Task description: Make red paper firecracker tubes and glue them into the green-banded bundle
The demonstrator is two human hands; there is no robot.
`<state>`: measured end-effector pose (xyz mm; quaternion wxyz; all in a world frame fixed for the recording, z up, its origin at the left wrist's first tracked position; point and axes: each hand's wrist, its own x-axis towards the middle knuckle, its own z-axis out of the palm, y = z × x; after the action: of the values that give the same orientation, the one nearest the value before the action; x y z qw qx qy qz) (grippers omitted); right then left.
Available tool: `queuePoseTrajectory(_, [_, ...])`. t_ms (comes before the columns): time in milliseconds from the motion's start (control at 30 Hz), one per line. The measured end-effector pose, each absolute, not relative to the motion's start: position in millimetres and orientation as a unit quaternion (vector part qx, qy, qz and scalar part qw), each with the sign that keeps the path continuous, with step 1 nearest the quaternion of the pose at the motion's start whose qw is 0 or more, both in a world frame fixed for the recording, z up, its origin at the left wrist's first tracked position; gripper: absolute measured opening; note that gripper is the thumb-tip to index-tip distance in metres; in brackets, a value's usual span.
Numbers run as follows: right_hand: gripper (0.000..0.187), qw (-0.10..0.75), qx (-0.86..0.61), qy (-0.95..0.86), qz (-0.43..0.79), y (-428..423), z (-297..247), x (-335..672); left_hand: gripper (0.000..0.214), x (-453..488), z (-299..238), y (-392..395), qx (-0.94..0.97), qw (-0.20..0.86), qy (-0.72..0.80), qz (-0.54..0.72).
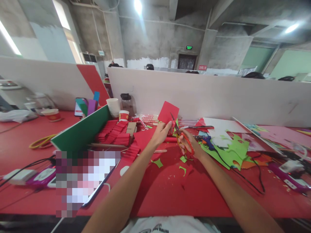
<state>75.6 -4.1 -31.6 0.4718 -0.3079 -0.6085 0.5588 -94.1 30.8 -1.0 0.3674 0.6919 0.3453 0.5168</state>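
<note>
My left hand [163, 132] is closed on the lower edge of a square sheet of red paper [167, 111], which it holds up above the table. In my right hand [189, 142] is a pair of scissors [189, 144] with red-orange handles. Their blades point up and left, over the right part of the red sheet. Whether the blades are cutting into it, I cannot tell. Scraps of green paper [157, 162] lie on the red table below my hands. More red paper [143, 137] is just left of my left wrist.
Stacked red paper strips [114, 132] lie beside a green board [81, 129] on the left. A glowing, blurred-out screen [97, 181] is nearer me. At right are cut green sheets [230, 149], a blue glue gun [206, 140] and its black cable. White partitions [194, 97] stand behind.
</note>
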Motion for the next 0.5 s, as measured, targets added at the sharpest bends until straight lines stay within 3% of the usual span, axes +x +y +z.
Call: queuePoseTrajectory(500, [0.047, 0.488, -0.316, -0.619, 0.528, -4.2, -36.6, 72.4, 0.054, -94.9, -1.1, 32.7, 0.695, 0.364, 0.347, 0.514])
